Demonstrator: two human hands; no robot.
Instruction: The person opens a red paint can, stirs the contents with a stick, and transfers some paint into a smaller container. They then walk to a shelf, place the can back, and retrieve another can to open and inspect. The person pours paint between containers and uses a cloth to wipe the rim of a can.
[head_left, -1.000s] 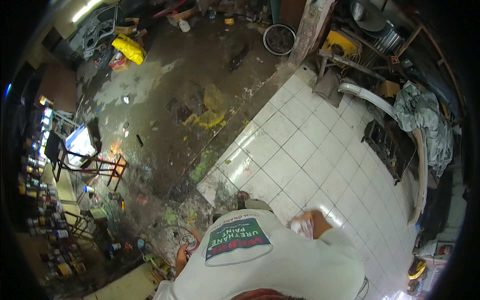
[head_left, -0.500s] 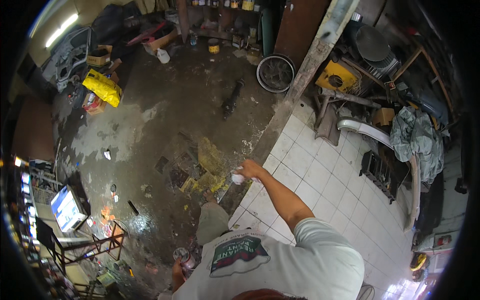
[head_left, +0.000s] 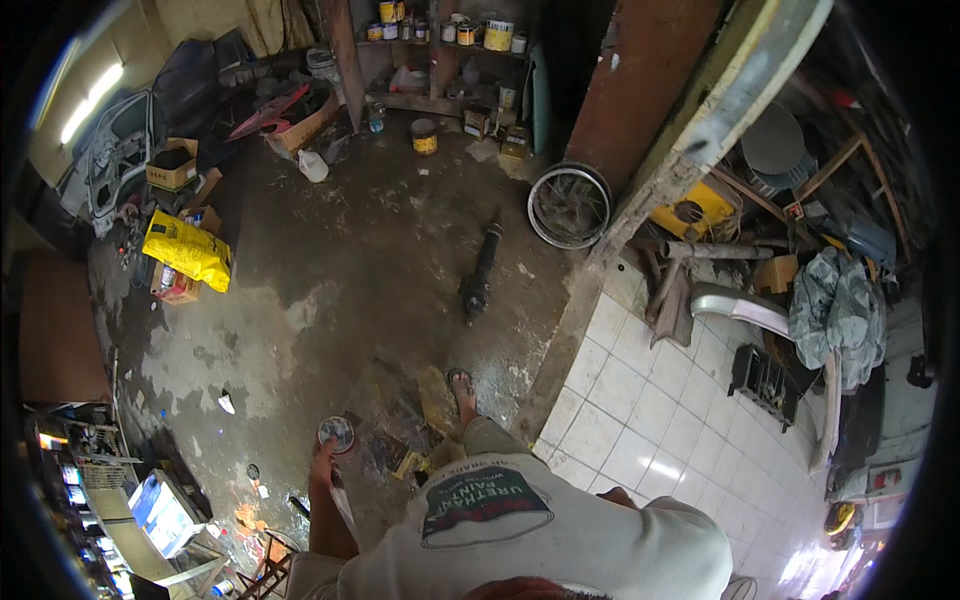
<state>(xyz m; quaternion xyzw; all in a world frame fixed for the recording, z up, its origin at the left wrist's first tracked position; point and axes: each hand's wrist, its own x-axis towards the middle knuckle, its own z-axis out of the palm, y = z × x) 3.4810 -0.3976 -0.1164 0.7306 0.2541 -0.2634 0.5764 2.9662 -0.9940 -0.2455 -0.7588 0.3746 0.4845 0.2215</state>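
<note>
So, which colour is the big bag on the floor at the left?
Yellow bag, seen best in the head view.

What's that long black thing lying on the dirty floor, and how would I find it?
Start at the bare wheel rim leaning by the rusty pillar at the edge of the concrete floor. Just left of it and a little nearer lies the long black cylinder, flat on the floor. It is the only dark, tube-shaped thing alone in the open; the paint cans stand further back.
</note>
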